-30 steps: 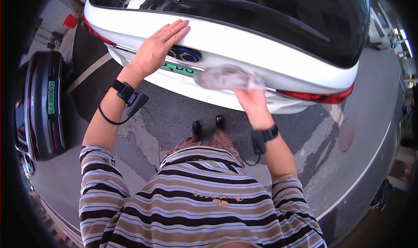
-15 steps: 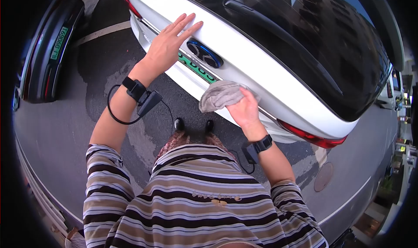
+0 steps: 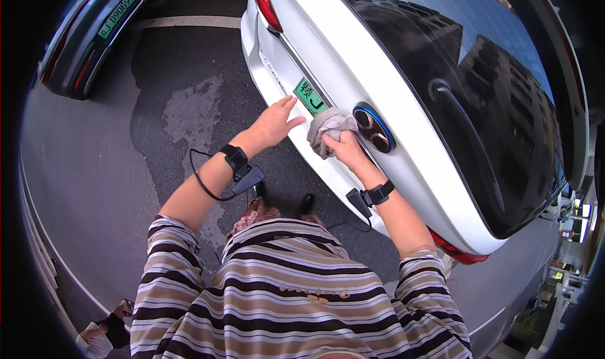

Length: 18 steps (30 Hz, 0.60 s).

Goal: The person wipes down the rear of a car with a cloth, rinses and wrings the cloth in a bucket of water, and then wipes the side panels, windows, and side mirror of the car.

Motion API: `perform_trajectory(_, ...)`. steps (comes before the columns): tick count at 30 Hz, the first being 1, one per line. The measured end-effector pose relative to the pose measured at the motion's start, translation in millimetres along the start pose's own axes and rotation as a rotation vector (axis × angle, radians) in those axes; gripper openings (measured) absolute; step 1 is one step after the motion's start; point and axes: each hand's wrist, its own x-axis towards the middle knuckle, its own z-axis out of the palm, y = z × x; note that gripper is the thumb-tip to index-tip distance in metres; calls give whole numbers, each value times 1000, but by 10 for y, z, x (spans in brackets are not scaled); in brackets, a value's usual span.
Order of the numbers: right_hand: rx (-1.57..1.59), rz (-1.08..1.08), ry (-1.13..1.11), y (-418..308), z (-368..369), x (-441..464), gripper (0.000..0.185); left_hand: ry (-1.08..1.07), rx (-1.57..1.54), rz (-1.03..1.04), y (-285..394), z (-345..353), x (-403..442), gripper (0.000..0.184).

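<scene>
My right hand [image 3: 344, 148] is closed around a crumpled grey cloth [image 3: 328, 127]. The cloth lies against the rear of a white car [image 3: 403, 113], over part of its green license plate [image 3: 309, 94]. Just right of the cloth sits the car's round blue-rimmed badge [image 3: 374, 128]. My left hand [image 3: 275, 121] holds nothing; its fingers are stretched out near the bumper [image 3: 268, 85], just below the plate. Whether its fingertips touch the car I cannot tell. Both wrists carry black straps with small boxes and cables.
A dark car [image 3: 94, 41] with a green plate stands at the upper left. Above the badge are the white car's rear window [image 3: 454, 75] and wiper [image 3: 469, 142]. Another person's hand [image 3: 121, 310] shows at the lower left. Patchy asphalt [image 3: 189, 107] lies underfoot.
My view has shifted left along the car's rear. The right hand has brought the cloth from right of the badge to the plate. My left hand has come off the trunk panel, down toward the bumper.
</scene>
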Motion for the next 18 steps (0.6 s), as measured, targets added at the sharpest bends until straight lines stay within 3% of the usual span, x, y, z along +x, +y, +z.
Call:
perform_trajectory(2, 236, -25, -24, -134, 120, 140, 36, -213, -49, -131, -342, 419, -90, 75)
perform_trajectory(3, 276, -6, -60, -197, 137, 188, 37, -419, -561, -154, -423, 488, -79, 86)
perform_trajectory(4, 318, 17, -95, -256, 163, 229, 39, -372, -863, -175, -246, 391, -147, 80)
perform_trajectory(8, 296, 85, 19, -233, 262, 360, 36, -136, -638, -283, -353, 288, -221, 70)
perform_trajectory(10, 382, 241, 94, -185, 256, 395, 35, 56, -567, -385, -549, 230, -235, 71)
perform_trajectory(12, 391, 301, 218, -137, 233, 410, 34, -23, -535, -561, -1010, 207, -237, 68)
perform_trajectory(14, 465, 261, 199, -91, 250, 444, 37, 138, -939, -614, -1080, -21, -351, 63)
perform_trajectory(18, 477, 476, 259, -57, 477, 445, 32, 244, -1612, -516, -1170, -258, -444, 64)
